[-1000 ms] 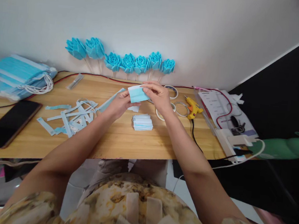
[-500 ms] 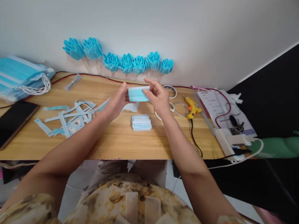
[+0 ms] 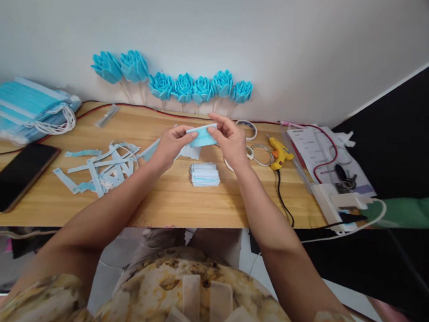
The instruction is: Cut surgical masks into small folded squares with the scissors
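Observation:
Between my two hands is a small blue piece of face mask fabric point(image 3: 203, 137) with a pale upper edge, held above the table. My left hand point(image 3: 172, 146) pinches its left end, thumb on the near face. The right end sits between the thumb and fingers of my right hand point(image 3: 232, 138). Below my hands, a stack of small cut mask pieces point(image 3: 204, 174) lies on the wooden table point(image 3: 180, 206). Loose cut strips point(image 3: 102, 168) form a tangled pile left of my left forearm.
Several blue fabric flowers point(image 3: 183, 88) on sticks lean against the wall. Whole face masks point(image 3: 26, 105) and a phone point(image 3: 14, 177) lie at the left. Right of my hands are tape rolls point(image 3: 254, 129), a yellow glue gun point(image 3: 280, 153), papers point(image 3: 314, 148) and a power strip point(image 3: 326, 202).
My left thumb has come onto the near face of the mask piece, and the left fingers have closed on its end. The piece now tilts, its right side higher.

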Demonstrator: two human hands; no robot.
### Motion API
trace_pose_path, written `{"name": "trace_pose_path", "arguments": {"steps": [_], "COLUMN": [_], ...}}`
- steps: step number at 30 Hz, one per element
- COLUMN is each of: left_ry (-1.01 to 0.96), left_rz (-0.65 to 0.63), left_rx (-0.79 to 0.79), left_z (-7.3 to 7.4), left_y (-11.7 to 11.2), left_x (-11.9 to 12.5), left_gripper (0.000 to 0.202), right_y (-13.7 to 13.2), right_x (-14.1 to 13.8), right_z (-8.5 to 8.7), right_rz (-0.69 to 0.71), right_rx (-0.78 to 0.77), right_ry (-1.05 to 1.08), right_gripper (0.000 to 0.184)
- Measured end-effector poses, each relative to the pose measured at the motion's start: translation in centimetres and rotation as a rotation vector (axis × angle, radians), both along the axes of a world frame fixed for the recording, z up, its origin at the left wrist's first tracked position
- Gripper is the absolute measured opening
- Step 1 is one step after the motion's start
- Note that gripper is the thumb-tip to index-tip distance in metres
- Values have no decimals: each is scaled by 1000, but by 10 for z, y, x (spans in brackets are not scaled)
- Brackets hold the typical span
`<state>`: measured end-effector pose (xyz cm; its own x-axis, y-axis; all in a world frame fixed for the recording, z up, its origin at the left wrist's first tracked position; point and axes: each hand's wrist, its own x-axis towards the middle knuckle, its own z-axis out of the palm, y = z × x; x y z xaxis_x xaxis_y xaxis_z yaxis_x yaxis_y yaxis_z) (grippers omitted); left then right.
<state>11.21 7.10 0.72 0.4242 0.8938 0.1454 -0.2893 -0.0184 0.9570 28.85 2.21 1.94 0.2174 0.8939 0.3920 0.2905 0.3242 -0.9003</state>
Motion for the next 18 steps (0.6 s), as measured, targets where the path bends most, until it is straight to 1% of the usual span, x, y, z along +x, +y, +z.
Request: {"name": "trace_pose_path", "arguments": {"steps": [5,8,11,14,16,18], "left_ry": [59,106,141,175,136,52], "left_rz": [-37,-72,-29,23,32,29], "left_rx": [65,115,180,247,219,130], "left_z": [-4,-4,-3,-2,-2,-2], "left_y": [1,1,0,0,0,1], "left_x": [1,2,3,3,2,1], "left_gripper": [34,38,38,36,36,37], "right_y": [-1,-5,-9,-11,-11,-10], "right_x": [1,1,-1,-4,-5,-4], "right_z": [1,4,6,7,7,5], "right_rz": [8,11,11,37,62,107], "right_rx": [14,19,24,32,28,6], "right_ry": [-2,-75,-184,-229,-201,-148], "right_gripper": [41,42,41,40,47,61]}}
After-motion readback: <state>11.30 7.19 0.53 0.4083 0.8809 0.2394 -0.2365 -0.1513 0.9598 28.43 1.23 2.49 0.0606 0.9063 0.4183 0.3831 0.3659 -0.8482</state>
